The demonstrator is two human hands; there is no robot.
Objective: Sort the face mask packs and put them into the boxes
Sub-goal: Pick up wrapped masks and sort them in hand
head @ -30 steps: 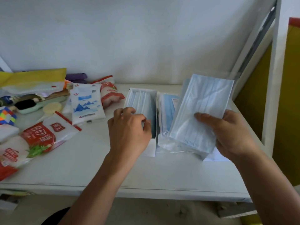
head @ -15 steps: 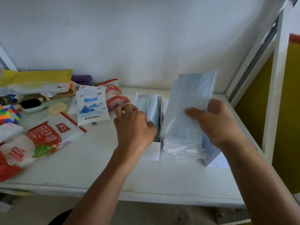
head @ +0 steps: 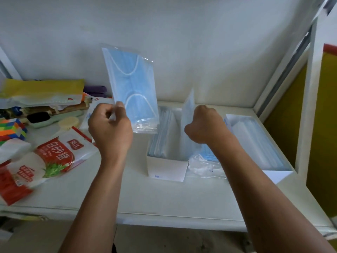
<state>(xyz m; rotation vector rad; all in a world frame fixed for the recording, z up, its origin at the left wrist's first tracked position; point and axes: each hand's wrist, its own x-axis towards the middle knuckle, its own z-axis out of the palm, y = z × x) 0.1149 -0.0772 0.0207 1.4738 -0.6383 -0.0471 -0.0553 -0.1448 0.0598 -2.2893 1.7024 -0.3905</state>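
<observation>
- Left hand (head: 110, 129) pinches a mask pack (head: 131, 88) upright, up-left of the middle box (head: 166, 169).
- Right hand (head: 205, 126) grips a second pack (head: 188, 113) edge-on above that box's right edge.

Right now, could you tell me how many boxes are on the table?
2: the middle box at the centre of the table, the right box by its right edge. Clutter may hide more.

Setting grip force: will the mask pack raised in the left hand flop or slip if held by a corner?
Probably fairly stiff: the mask pack stands upright without drooping, pinched only at a lower corner by the left hand. Likely light, since that pinch carries it. It looks glossy, so it may slip.
</observation>
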